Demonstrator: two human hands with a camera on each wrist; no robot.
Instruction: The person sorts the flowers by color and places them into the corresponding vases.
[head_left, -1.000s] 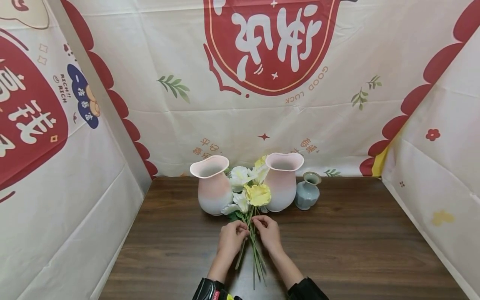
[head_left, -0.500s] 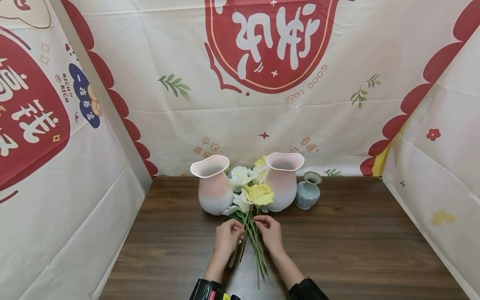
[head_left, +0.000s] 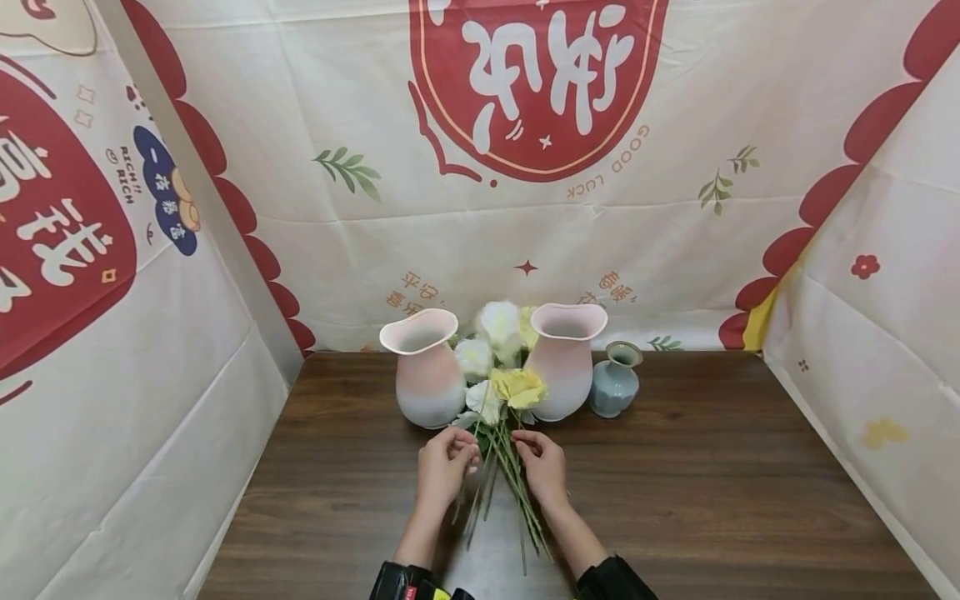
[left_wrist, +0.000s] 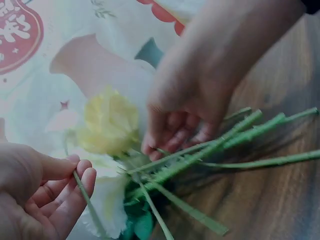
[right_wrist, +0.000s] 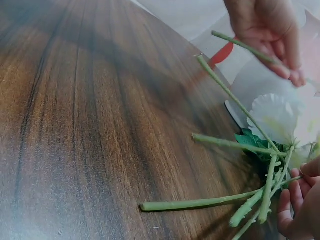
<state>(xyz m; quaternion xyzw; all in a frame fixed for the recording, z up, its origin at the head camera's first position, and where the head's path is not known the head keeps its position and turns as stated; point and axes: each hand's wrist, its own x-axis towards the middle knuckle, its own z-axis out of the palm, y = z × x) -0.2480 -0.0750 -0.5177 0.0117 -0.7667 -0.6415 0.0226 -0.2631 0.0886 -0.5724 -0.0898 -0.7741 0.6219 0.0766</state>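
A bunch of artificial flowers lies on the wooden table (head_left: 712, 483) between two pink vases, its green stems (head_left: 517, 500) fanned out toward me. My left hand (head_left: 467, 446) pinches one thin stem (left_wrist: 85, 200), and a white flower (head_left: 500, 321) stands raised between the vase mouths. My right hand (head_left: 525, 442) curls its fingers onto the other stems, just below the yellow flower (head_left: 517, 387). In the left wrist view the right hand (left_wrist: 170, 142) grips the stems (left_wrist: 200, 157) beside the yellow flower (left_wrist: 110, 125). In the right wrist view the left hand (right_wrist: 282, 55) holds its stem up.
The left pink vase (head_left: 426, 375) and right pink vase (head_left: 562, 367) stand at the table's back, with a small blue vase (head_left: 615, 385) to the right of them. Printed cloth walls (head_left: 150, 333) close in the left, back and right sides.
My left hand has drawn one stem away to the left, and a white flower has risen between the vase mouths. The remaining stems have fanned out under my right hand.
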